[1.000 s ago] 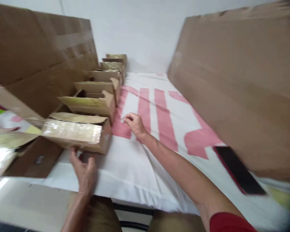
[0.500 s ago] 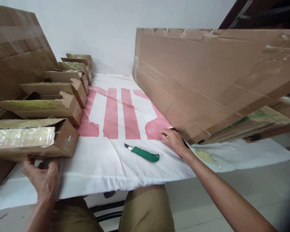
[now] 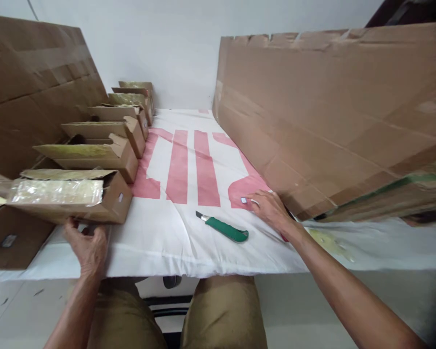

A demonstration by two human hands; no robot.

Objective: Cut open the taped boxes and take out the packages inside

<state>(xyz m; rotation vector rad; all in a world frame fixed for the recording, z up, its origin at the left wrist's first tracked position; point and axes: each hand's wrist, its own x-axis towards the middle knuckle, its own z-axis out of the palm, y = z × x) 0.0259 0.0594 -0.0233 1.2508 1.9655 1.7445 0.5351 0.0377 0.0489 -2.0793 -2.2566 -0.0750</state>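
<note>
My left hand [image 3: 85, 245] is at the table's near left edge, its fingertips touching the lower front edge of the nearest open cardboard box [image 3: 94, 203], which has a clear plastic-wrapped flap. My right hand [image 3: 272, 211] lies flat, fingers spread, on the white cloth with red stripes [image 3: 189, 169], right at the lower corner of a large leaning cardboard sheet [image 3: 330, 111]. A sliver of red [image 3: 284, 238] shows under its wrist. A green-handled utility knife [image 3: 225, 229] lies on the cloth just left of that hand, untouched.
A row of several open cardboard boxes [image 3: 105, 145] runs along the left side back to the white wall. Another big cardboard sheet [image 3: 29, 97] leans behind them. Flattened cardboard [image 3: 392, 198] is stacked under the right sheet. My knees [image 3: 221, 310] are below the table edge.
My right hand went from the middle of the cloth to the right cardboard sheet's corner and stays there. The knife came into view on the cloth. My left hand stays at the near box.
</note>
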